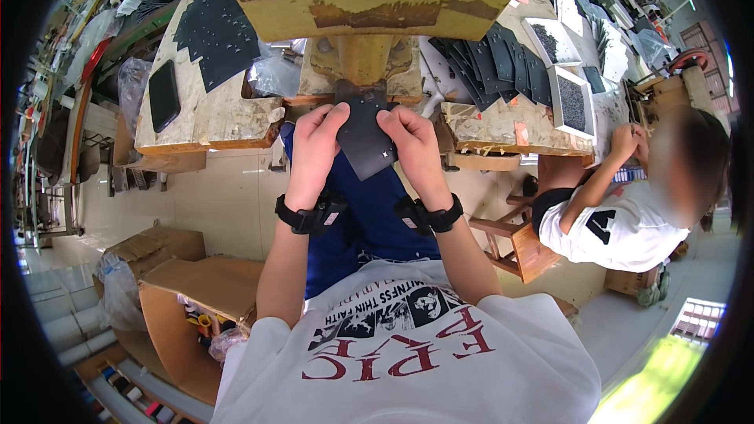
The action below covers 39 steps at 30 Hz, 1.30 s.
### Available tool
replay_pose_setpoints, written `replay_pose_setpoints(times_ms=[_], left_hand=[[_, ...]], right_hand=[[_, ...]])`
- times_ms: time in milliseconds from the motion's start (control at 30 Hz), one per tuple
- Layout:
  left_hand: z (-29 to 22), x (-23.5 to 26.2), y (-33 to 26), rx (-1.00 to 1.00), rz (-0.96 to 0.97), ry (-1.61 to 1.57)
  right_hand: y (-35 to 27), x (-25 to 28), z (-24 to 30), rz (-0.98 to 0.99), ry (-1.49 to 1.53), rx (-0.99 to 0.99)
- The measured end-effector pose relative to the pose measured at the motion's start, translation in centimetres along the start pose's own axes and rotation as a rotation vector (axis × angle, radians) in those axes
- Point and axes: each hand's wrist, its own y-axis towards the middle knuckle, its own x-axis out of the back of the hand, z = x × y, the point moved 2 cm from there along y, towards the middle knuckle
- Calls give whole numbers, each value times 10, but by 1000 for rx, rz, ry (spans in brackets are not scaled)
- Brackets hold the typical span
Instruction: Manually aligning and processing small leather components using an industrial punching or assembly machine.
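My left hand (318, 140) and my right hand (413, 141) pinch the two side edges of a flat black sheet (364, 135), thumbs on top and curled fingers mostly hidden beneath. A small, shiny star-shaped mark sits near the sheet's lower corner. The sheet slants toward me, and its far end is under the working head of a worn yellow press machine (365, 59). Whether that end touches the machine's tool, I cannot tell. Both wrists wear black bands.
Left on the worktable (236, 127) lie a black phone (165, 96) and fanned black sheets (218, 31) with star marks. More black sheets (496, 63) and white trays (571, 127) of small dark pieces are right. Another person (620, 216) sits there. A cardboard box (184, 279) stands lower left.
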Motion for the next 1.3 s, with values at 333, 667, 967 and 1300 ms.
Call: replay_pose_setpoints(times_ms=[333,667,967,1300], left_hand=[[0,-1,-1,28,-22,-7],[3,4,3,56,16,-41],[0,-4,2,22,-51,-67],[2,3,-2,62,22,-63]], right_hand=[[0,0,3,-4,44,-63],[0,-1,3,5,99,-84],[2,3,1,34,46,-97],[-4,0,2,20,83,-118]])
